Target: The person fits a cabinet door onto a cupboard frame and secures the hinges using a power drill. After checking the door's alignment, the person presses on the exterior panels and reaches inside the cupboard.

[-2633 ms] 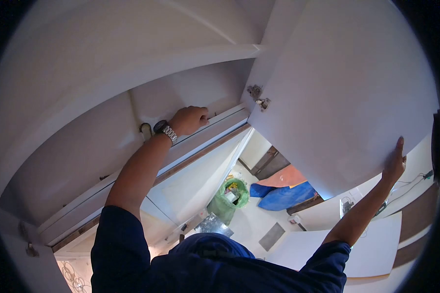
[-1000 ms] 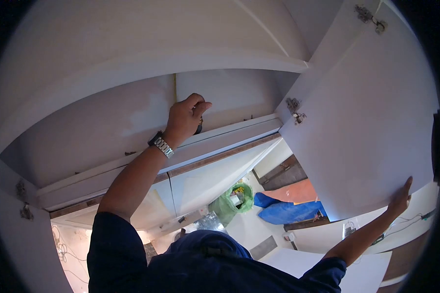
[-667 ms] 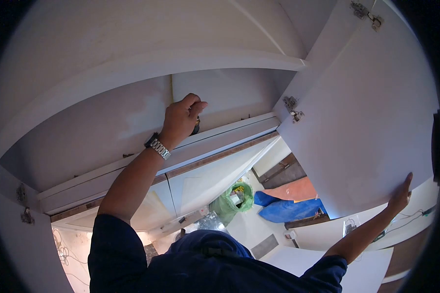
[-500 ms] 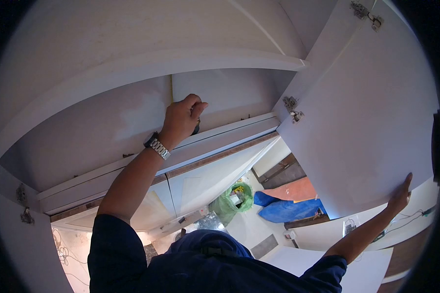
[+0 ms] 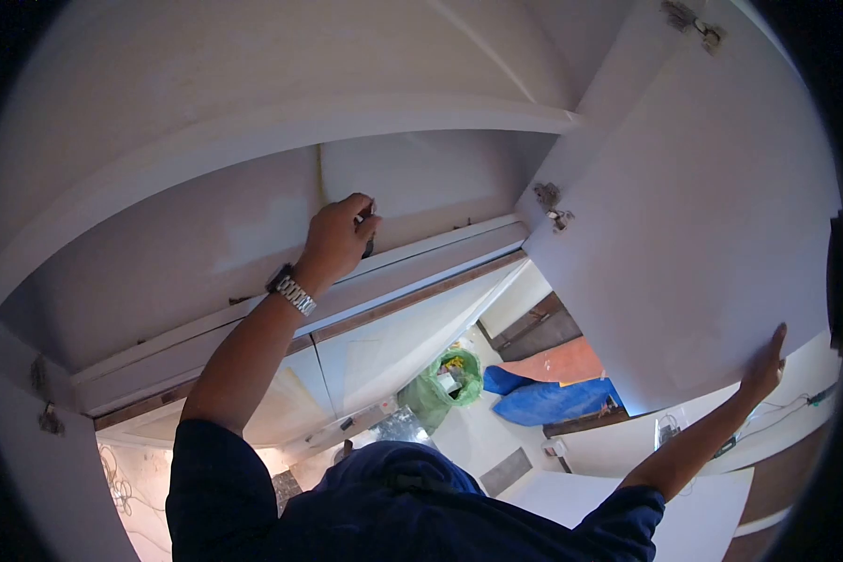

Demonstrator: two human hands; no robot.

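Gripping what looks like a tape measure inside the cabinet, the left hand is curling its fingers nearly closed. The right hand is bracing the door, finger opening unclear. Good handling is depending on an unbent yellow strip.

You're looking at two surfaces. The cabinet's lower board is running as a pale, grooved ledge; small dark bits are sitting spaced along its inner edge, too small to ID. Below, the pale floor is carrying a green bag of mixed waste near the cabinet-side edge. A blue sheet and an orange sheet are lying overlapped to the bag's right. A grey rectangle is showing nearer you; can't tell if it's a mat or an inset.
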